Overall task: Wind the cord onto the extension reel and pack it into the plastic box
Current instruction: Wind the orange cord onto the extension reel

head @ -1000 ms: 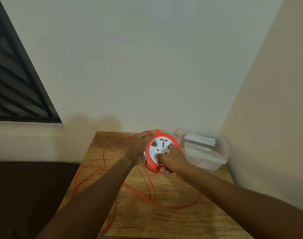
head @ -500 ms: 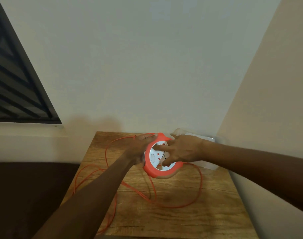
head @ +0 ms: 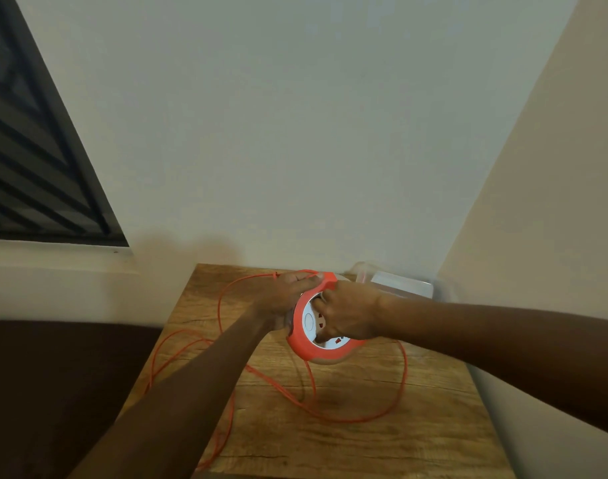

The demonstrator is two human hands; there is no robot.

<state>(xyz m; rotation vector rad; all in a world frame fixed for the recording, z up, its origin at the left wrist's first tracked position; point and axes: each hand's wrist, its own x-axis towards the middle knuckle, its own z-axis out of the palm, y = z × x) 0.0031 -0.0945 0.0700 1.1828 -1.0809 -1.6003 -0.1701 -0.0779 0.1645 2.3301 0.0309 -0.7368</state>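
A: Both hands are on the extension reel (head: 307,344), held up just above the surface (head: 416,440). The left hand (head: 284,299) wraps round the orange rim from the far-left side, fingers curled over the top edge, and the cord (head: 404,378) feeds in right under those fingers.

B: And the right hand (head: 349,314)?

A: Fingers bent onto the white socket face, gripping it, ready to crank by the look of it. Most of the cord lies loose in loops below and left of the hands, some trailing off the near edge.

B: So plenty left to wind. What makes this go well?

A: I'd say keep the left hand firm on the rim, let the cord slide through the fingers with light tension, and turn the face in steady strokes so the loops don't snag or knot.

B: The plastic box (head: 404,286)?

A: Just beyond the right hand, against the wall; whether its lid is on I can't tell.
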